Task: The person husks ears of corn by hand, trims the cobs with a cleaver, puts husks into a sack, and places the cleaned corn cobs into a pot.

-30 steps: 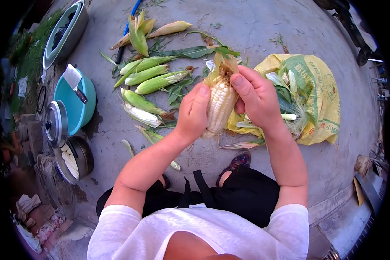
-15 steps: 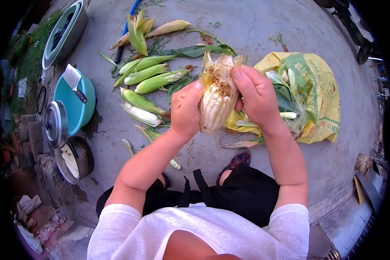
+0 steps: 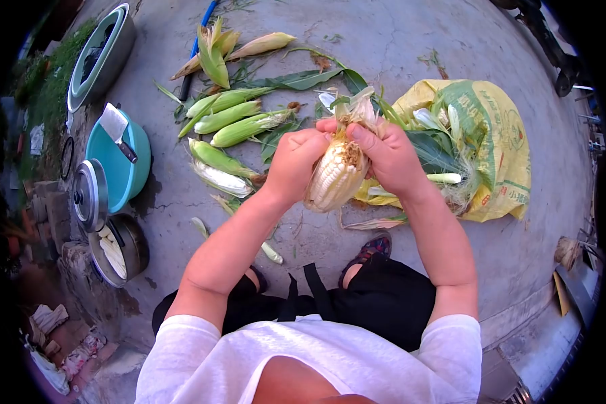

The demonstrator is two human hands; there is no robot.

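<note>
An ear of corn [image 3: 337, 176] is held up in front of me, its pale kernels bare and its brown, ragged tip pointing away. Husk leaves [image 3: 360, 111] are bunched around the tip end. My left hand [image 3: 299, 160] is closed around the ear's left side, fingers curled behind it. On the right side, my right hand [image 3: 392, 153] grips the husk and tip, thumb pressed near the browned part. Beyond my left hand, several ears of corn in green husks [image 3: 239, 126] lie on the ground.
A yellow woven sack [image 3: 505, 155] with husks lies right. On the left are a teal basin [image 3: 140, 161] with a cleaver [image 3: 118, 130] across its rim, a pot lid [image 3: 89, 195], a pot [image 3: 136, 249] holding pale corn, and large tubs [image 3: 101, 64]. A blue-and-black handle [image 3: 194, 50] lies at the back.
Both hands have moved closer together around the tip. The ear has tilted slightly and sits a little lower, with the husk now bunched between the hands.
</note>
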